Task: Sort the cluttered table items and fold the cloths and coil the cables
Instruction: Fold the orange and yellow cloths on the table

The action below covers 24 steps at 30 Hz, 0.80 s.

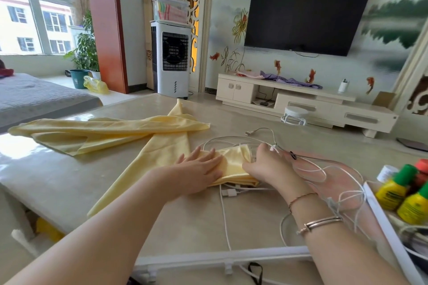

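Yellow cloth [162, 146] on counter [58, 176], near end folded thick. Left hand [199, 169] presses it, fingers straight; right hand [261, 164] pinches the fold's edge. White cables [319, 169] tangle beside and under the fold; bottles [393, 192] right of it.

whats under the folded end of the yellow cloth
White cables run out from beneath the yellow cloth, one connector showing. How far they reach underneath is hidden by the cloth and both hands.

On the tabletop [69, 176], the cloth [129, 136] spreads left and centre, its folded end under the left hand [199, 169]. Cables [312, 169] lie right of it, partly beneath it. Bottles [403, 194] stand in a tray [379, 213] at far right.
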Available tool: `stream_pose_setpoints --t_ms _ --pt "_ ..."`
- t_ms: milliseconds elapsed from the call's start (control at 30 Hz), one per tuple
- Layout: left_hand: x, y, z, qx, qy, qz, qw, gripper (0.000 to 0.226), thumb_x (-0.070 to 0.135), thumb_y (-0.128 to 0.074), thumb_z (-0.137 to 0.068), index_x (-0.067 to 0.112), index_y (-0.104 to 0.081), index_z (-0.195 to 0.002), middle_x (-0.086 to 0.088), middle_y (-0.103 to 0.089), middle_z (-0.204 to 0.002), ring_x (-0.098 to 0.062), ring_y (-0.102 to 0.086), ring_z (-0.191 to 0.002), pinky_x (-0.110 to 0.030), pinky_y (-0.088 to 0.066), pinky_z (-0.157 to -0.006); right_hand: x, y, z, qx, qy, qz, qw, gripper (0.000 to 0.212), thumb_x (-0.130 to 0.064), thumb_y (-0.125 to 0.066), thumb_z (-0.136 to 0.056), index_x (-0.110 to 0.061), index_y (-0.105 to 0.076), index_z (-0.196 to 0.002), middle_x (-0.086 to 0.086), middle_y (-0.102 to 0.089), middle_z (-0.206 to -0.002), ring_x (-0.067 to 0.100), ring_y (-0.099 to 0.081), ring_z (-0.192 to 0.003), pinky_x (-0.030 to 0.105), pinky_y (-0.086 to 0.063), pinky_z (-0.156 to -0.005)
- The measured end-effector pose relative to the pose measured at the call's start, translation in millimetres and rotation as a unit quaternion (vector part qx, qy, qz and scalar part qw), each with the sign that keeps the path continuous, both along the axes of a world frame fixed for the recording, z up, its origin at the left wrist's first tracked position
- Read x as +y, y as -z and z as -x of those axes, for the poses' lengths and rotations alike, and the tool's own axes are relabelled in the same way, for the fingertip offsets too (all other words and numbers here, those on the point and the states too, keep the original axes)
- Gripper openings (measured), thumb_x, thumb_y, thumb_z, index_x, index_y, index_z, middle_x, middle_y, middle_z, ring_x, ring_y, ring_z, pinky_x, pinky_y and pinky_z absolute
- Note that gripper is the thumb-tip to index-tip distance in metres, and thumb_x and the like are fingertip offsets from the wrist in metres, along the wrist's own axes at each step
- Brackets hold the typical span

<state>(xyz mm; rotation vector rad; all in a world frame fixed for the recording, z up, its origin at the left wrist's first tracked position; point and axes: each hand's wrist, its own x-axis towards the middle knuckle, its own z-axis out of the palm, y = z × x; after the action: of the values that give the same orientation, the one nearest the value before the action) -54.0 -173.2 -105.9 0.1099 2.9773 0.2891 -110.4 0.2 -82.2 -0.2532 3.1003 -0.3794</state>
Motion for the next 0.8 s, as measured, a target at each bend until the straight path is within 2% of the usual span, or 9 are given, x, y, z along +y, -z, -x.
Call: stream_pose_setpoints --t_ms 133,233,300,400,467,567,667,733,800 --pt "-0.8 -3.2 -1.4 0.042 0.008 -0.094 0.995 0.055 0.060 -0.019 -0.096 0.045 -0.013 -0.149 0.017 0.001 -0.159 -0.012 0.011 -0.146 -0.046 0.005 -0.118 -4.0 -1.0 6.8 -0.061 0.019 0.097 0.993 0.062 -0.025 -0.051 -0.088 -0.009 -0.026 -0.142 0.015 -0.041 -0.144 0.033 -0.026 -0.141 0.041 -0.036 -0.108" --pt "10.4 -9.6 -6.6 0.106 0.025 -0.206 0.972 0.084 0.085 -0.034 -0.074 0.044 -0.023 -0.147 0.017 -0.014 -0.158 -0.007 -0.005 -0.146 -0.042 -0.009 -0.120 -4.7 -19.5 6.3 -0.061 0.032 0.205 0.976 0.062 -0.022 -0.053 -0.091 -0.009 -0.025 -0.145 0.014 -0.048 -0.136 0.029 -0.047 -0.124 0.030 -0.041 -0.085" --pt "23.8 -16.2 -10.9 0.142 0.022 -0.200 0.969 0.095 0.083 -0.051 -0.066 0.041 -0.024 -0.147 0.016 -0.028 -0.153 -0.010 -0.023 -0.142 -0.039 -0.026 -0.115 -3.0 -36.4 5.4 -0.065 0.021 0.313 0.947 0.055 -0.013 -0.053 -0.090 -0.006 -0.034 -0.141 0.012 -0.054 -0.126 0.023 -0.055 -0.097 0.028 -0.041 -0.072" --pt "52.0 -33.2 -18.9 0.199 0.007 -0.141 0.970 0.071 0.057 -0.064 -0.074 0.046 -0.031 -0.136 0.013 -0.057 -0.119 -0.015 -0.057 -0.106 -0.036 -0.051 -0.085 15.4 -64.1 -11.0 -0.115 -0.006 0.494 0.862 0.037 -0.004 -0.055 -0.090 -0.004 -0.048 -0.126 0.008 -0.060 -0.092 0.016 -0.056 -0.068 0.026 -0.048 -0.055" --pt "75.8 -49.4 -25.0 0.240 0.007 -0.174 0.955 0.040 0.038 -0.059 -0.083 0.045 -0.042 -0.118 0.010 -0.061 -0.091 -0.015 -0.062 -0.078 -0.033 -0.053 -0.067 41.1 -80.1 -25.4 -0.110 -0.022 0.561 0.820 0.029 -0.003 -0.057 -0.089 -0.002 -0.051 -0.117 0.008 -0.058 -0.077 0.016 -0.058 -0.062 0.025 -0.050 -0.053" --pt "115.5 -73.5 -30.3 0.268 0.039 -0.268 0.924 0.017 0.020 -0.046 -0.092 0.035 -0.049 -0.098 0.006 -0.058 -0.072 -0.017 -0.056 -0.064 -0.028 -0.045 -0.055 86.8 -92.5 -46.3 -0.087 -0.054 0.625 0.774 0.021 -0.011 -0.060 -0.091 -0.001 -0.058 -0.110 0.008 -0.064 -0.073 0.017 -0.063 -0.065 0.029 -0.054 -0.066" --pt "170.8 -99.2 -34.5 0.201 0.041 -0.399 0.894 0.016 0.024 -0.041 -0.099 0.022 -0.057 -0.098 -0.003 -0.065 -0.085 -0.024 -0.062 -0.080 -0.032 -0.053 -0.070 146.8 -94.2 -69.4 -0.048 -0.036 0.673 0.737 0.017 -0.022 -0.057 -0.095 -0.007 -0.064 -0.102 0.007 -0.069 -0.089 0.020 -0.066 -0.087 0.037 -0.052 -0.085" --pt "210.3 -110.5 -37.1 0.121 0.028 -0.492 0.862 0.023 0.033 -0.041 -0.100 0.021 -0.060 -0.104 -0.010 -0.068 -0.098 -0.030 -0.066 -0.092 -0.047 -0.054 -0.085 187.5 -92.4 -86.5 0.002 -0.003 0.665 0.747 0.025 -0.029 -0.062 -0.091 -0.011 -0.062 -0.109 0.006 -0.068 -0.104 0.021 -0.063 -0.103 0.041 -0.048 -0.091" --pt "253.4 -118.5 -44.3 0.038 0.021 -0.564 0.824 0.028 0.038 -0.042 -0.099 0.021 -0.058 -0.116 -0.010 -0.067 -0.104 -0.029 -0.065 -0.097 -0.049 -0.052 -0.090 230.4 -91.3 -105.8 0.051 0.046 0.630 0.774 0.047 -0.037 -0.069 -0.084 -0.013 -0.055 -0.123 0.006 -0.064 -0.116 0.021 -0.060 -0.110 0.038 -0.048 -0.090"
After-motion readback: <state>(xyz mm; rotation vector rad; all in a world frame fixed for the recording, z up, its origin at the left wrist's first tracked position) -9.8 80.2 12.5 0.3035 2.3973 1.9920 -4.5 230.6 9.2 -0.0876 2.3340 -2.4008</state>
